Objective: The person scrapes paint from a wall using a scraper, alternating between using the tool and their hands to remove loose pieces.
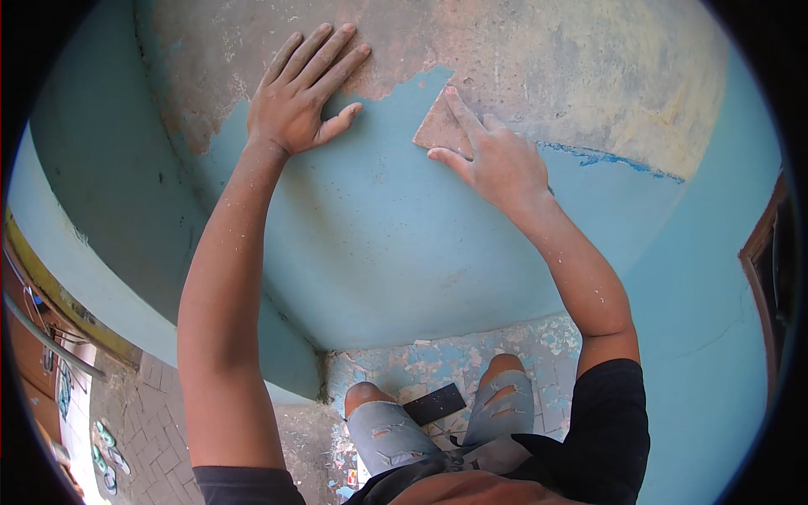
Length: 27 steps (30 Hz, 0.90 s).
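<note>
My left hand (300, 99) lies flat against the wall, fingers spread, across the border between blue paint and bare plaster. It holds nothing. In my right hand (505, 160) is a flat, square, pinkish-brown scraper (443, 128), pressed to the wall under the outstretched fingers, with the thumb along its lower side. Part of it is hidden by the hand, so its exact make cannot be told. One corner meets the edge of the blue paint (379, 210). Above spreads the stripped, patchy plaster (539, 67). Pale dust coats both hands.
Paint flakes (379, 362) litter the tiled floor below. A dark rectangular slab (434, 405) lies between my knees. A blue side wall (109, 151) curves along the left, with flip-flops (105, 454) on paving beyond it. A brown-framed opening (762, 244) is at right.
</note>
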{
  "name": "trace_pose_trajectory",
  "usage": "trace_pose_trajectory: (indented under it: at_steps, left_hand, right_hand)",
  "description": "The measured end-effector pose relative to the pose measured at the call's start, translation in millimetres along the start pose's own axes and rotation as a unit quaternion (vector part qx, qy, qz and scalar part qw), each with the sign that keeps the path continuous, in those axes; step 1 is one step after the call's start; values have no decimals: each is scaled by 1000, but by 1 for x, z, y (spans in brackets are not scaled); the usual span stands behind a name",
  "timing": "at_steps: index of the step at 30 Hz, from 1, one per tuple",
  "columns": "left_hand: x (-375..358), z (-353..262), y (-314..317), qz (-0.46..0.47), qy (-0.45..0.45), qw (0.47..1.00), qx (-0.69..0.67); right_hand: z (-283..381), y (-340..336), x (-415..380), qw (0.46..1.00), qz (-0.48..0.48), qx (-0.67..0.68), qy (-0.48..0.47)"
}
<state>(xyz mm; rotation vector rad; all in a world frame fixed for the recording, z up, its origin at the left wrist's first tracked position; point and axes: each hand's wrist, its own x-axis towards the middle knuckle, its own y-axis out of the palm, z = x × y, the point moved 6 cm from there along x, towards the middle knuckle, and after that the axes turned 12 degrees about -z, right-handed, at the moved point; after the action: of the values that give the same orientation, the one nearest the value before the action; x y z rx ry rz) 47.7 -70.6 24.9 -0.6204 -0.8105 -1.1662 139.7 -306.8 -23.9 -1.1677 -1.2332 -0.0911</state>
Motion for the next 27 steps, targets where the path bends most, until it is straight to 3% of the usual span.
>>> trace_pose_trajectory:
  at_steps: [8, 16, 27]
  left_hand:
    - [-2, 0, -3, 4, 6, 1000, 4]
    - [-3, 3, -6, -10, -3, 1000, -24]
    - [-11, 3, -6, 13, -1, 1000, -8]
  right_hand:
    - [-1, 3, -2, 1000, 9, 11, 26]
    - [-1, 11, -6, 995, -80, 57, 1]
    - [1, 4, 5, 995, -43, 75, 52]
